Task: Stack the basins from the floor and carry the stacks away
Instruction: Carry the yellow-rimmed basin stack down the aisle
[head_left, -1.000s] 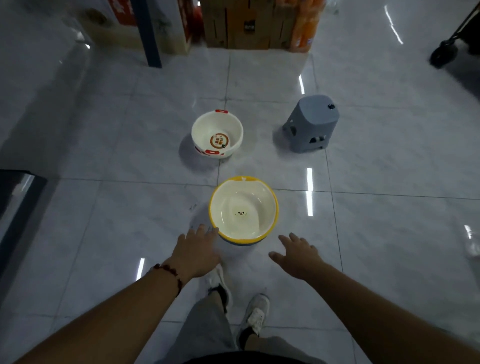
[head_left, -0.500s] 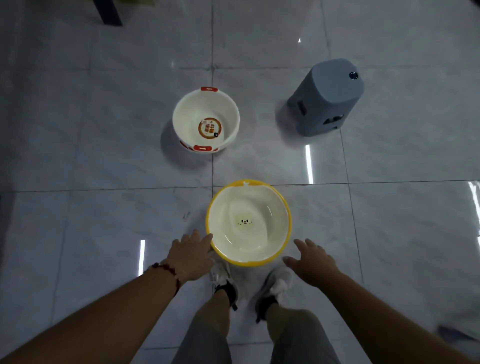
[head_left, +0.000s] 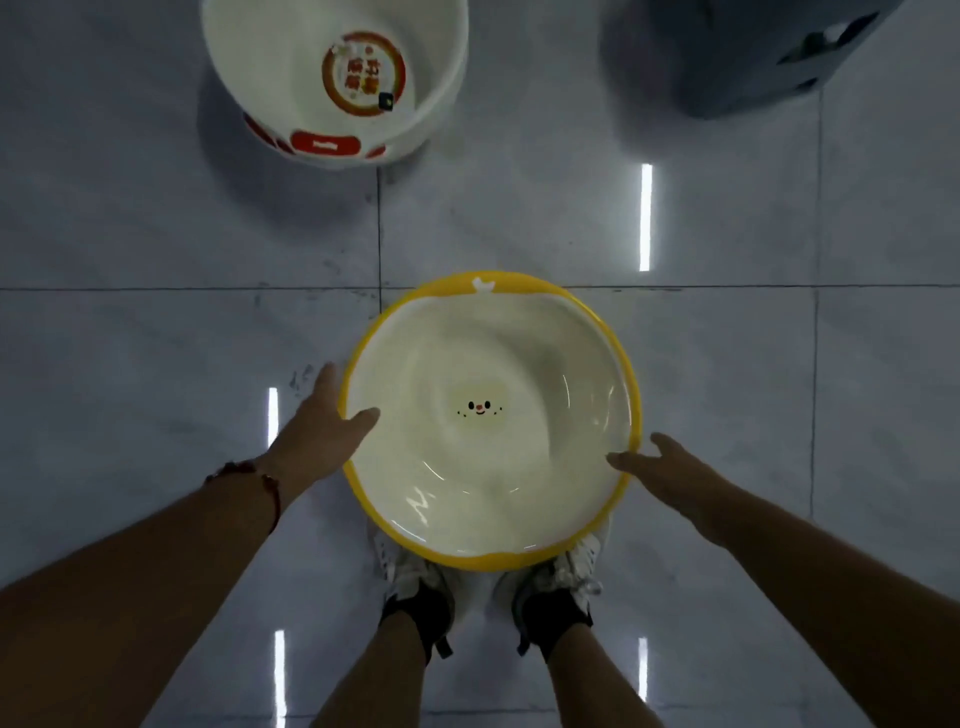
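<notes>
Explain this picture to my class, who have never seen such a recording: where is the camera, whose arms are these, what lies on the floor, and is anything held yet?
The camera sits on a person's head and looks down, so the two bare arms and the white shoes are that person's own. On the grey tiled floor stands a round cream plastic basin with a yellow rim and a small face printed inside. Beyond it is a white plastic basin with red handles, and at top right a grey box-shaped object, partly cut off. The left hand has its thumb over the yellow rim; the right hand reaches the opposite edge. Fingers look straight, with no firm grip yet.
</notes>
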